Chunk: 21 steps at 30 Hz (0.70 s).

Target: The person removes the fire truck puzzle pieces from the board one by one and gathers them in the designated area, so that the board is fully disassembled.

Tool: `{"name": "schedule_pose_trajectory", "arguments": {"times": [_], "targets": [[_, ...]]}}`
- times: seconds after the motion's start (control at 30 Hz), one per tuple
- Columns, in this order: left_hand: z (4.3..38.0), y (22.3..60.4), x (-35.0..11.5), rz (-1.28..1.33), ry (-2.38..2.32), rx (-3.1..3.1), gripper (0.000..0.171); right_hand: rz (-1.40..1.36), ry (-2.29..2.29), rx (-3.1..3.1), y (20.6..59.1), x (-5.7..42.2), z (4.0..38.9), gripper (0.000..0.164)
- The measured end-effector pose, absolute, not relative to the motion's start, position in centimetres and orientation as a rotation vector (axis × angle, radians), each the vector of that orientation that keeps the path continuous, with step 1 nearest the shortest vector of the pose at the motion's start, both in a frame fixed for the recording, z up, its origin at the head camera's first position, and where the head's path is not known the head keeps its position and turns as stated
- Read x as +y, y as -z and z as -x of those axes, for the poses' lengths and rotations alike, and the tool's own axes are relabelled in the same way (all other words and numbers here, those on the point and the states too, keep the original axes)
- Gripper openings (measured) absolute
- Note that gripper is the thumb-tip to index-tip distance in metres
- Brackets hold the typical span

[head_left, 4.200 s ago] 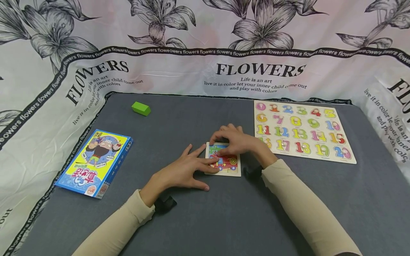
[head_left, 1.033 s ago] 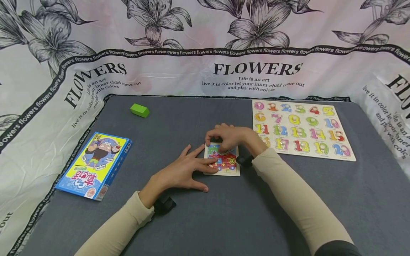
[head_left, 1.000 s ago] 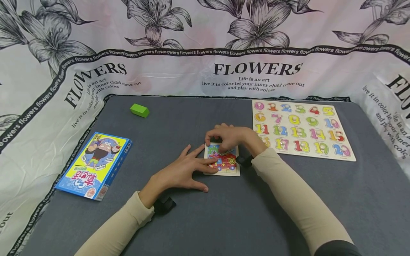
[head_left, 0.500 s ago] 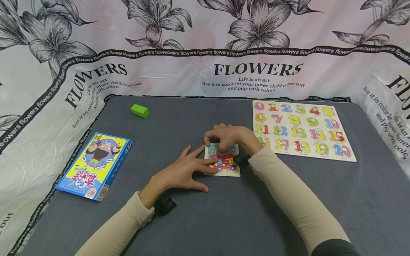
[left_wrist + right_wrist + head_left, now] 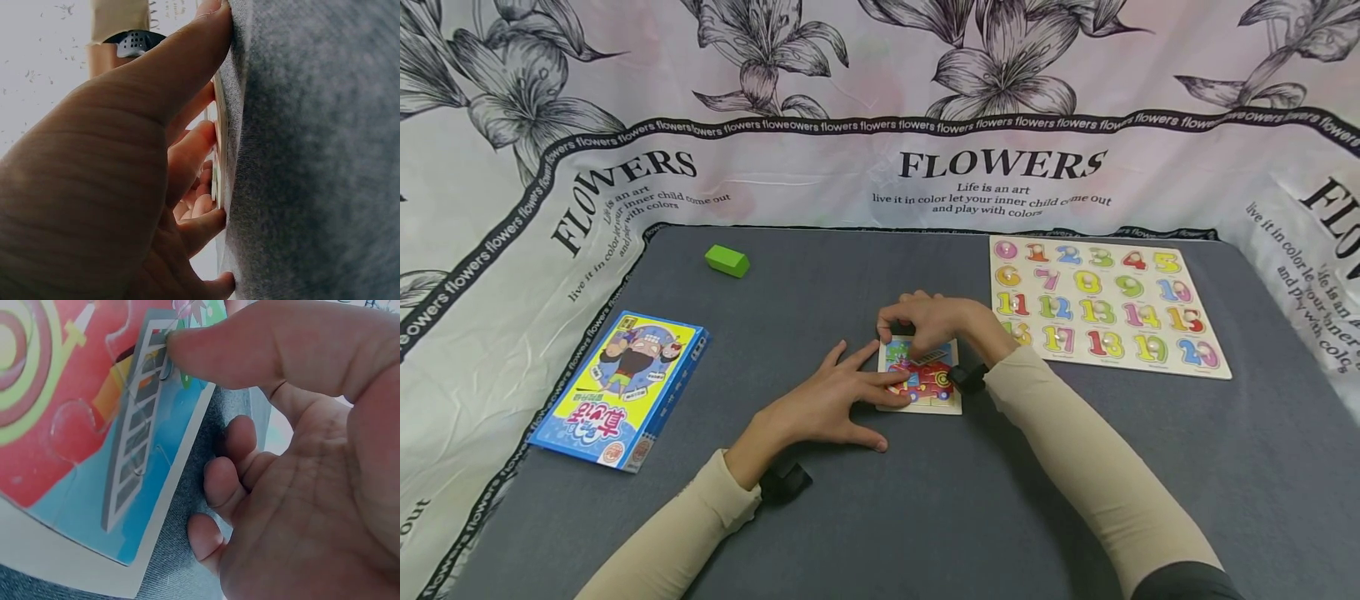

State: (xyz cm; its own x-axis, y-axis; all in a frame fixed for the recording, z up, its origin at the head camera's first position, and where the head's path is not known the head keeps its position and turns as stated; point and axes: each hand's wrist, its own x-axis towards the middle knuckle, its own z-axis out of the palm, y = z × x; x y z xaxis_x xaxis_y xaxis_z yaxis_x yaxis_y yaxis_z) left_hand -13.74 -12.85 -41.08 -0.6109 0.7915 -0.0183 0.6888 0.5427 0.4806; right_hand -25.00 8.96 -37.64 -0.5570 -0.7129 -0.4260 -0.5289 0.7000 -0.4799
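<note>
A small framed jigsaw puzzle [image 5: 938, 402] with a red fire engine picture lies flat on the grey cloth. The left hand [image 5: 823, 408] is spread beside it, with its straight middle fingers resting on the puzzle's left part and its thumb on the cloth. From the far side the right hand [image 5: 931, 321] bends over the puzzle. Its index finger is curled at the far left corner, while the thumb [image 5: 219, 356] presses the picture by the grey ladder [image 5: 134, 431]. The remaining right fingers curl past the puzzle's far edge. In the left wrist view the puzzle shows only edge-on.
A number board [image 5: 1112, 308] lies at the back right, just beyond the right wrist. At left is a blue and yellow box [image 5: 621, 387]. A green block [image 5: 727, 260] sits at the back left. Behind the table hangs a flower-print cloth [image 5: 812, 183].
Over the last few seconds the right hand has shifted slightly left and its wrist has come lower, uncovering the ladder picture. The left hand and puzzle stay almost in place.
</note>
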Motion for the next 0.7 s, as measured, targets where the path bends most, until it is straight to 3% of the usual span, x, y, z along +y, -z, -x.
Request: {"name": "schedule_pose_trajectory", "arguments": {"times": [0.23,0.47,0.7], "targets": [[13.8,41.2,-12.9,-1.24,-0.637,2.548,0.063,0.991,0.446,2.291,38.0,9.5,25.2,0.033],[13.8,41.2,-12.8,-1.233,-0.639,2.55,0.064,1.045,0.678,2.302,39.4,11.3,24.8,0.046],[13.8,41.3,-12.8,-1.23,-0.634,2.552,0.065,1.097,0.895,2.389,40.9,12.7,23.6,0.037]]}}
